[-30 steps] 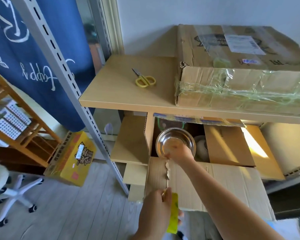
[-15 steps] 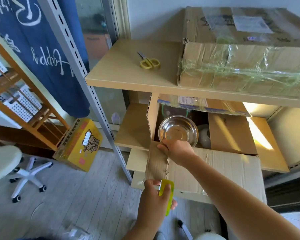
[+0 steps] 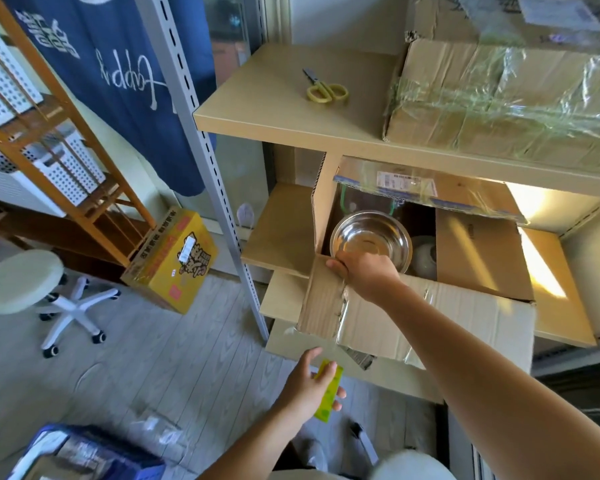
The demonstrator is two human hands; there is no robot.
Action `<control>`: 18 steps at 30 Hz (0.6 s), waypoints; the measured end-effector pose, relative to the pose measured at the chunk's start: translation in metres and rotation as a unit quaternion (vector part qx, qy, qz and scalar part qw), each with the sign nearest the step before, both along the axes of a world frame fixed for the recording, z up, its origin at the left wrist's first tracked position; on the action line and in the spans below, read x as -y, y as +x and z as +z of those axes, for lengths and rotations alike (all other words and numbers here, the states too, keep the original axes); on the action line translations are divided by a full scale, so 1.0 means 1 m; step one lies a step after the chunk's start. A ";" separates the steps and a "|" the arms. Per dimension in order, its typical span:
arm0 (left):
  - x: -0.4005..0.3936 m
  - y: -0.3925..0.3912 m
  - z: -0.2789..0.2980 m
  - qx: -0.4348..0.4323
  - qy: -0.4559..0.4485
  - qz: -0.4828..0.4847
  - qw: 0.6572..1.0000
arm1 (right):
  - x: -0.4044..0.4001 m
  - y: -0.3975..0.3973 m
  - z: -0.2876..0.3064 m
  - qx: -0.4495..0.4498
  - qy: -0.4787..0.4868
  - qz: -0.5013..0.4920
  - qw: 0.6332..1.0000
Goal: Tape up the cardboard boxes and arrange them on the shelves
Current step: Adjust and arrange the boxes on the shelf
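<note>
An open cardboard box [image 3: 430,320] sits on the lower shelf [image 3: 278,233], its flaps spread and its front flap hanging toward me. Inside lie a steel bowl [image 3: 371,237] and a pale round thing [image 3: 425,254]. My right hand [image 3: 364,275] grips the box's front edge at the flap fold, just below the bowl. My left hand [image 3: 309,386] holds a yellow-green tape roll [image 3: 329,393] lower down, in front of the shelves. A taped-up cardboard box [image 3: 499,95] rests on the upper shelf [image 3: 274,109] at the right.
Yellow scissors [image 3: 324,88] lie on the upper shelf left of the taped box. A grey slotted upright [image 3: 194,133] stands at the shelf's left. On the floor are a yellow carton [image 3: 174,261], a white stool [image 3: 21,282] and a blue crate [image 3: 84,452].
The view has tipped downward and closer. My right hand has slid from the bowl's rim onto the box's front edge. My left hand with the tape roll has dropped lower.
</note>
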State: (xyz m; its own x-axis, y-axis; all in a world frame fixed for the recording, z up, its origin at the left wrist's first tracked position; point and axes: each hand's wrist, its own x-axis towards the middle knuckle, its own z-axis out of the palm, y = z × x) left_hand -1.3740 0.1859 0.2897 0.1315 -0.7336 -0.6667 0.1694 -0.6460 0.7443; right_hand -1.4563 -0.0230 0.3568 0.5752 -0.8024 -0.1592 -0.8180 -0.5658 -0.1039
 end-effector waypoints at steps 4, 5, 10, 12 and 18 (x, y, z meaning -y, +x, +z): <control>0.013 0.004 -0.019 0.082 -0.012 -0.048 0.995 | 0.002 0.000 -0.002 0.003 -0.002 0.006 1.000; 0.014 0.004 -0.021 0.105 -0.012 -0.062 0.992 | 0.003 0.000 -0.003 0.002 -0.004 0.007 1.000; 0.022 0.004 -0.031 0.040 -0.031 0.020 0.999 | 0.005 0.001 -0.005 -0.001 -0.003 0.005 1.000; 0.024 0.003 -0.034 0.009 -0.025 0.062 0.998 | 0.006 0.002 -0.003 0.001 -0.001 0.005 1.000; 0.020 0.001 -0.009 0.029 -0.064 0.104 0.992 | 0.000 0.001 0.002 0.006 0.018 -0.008 1.000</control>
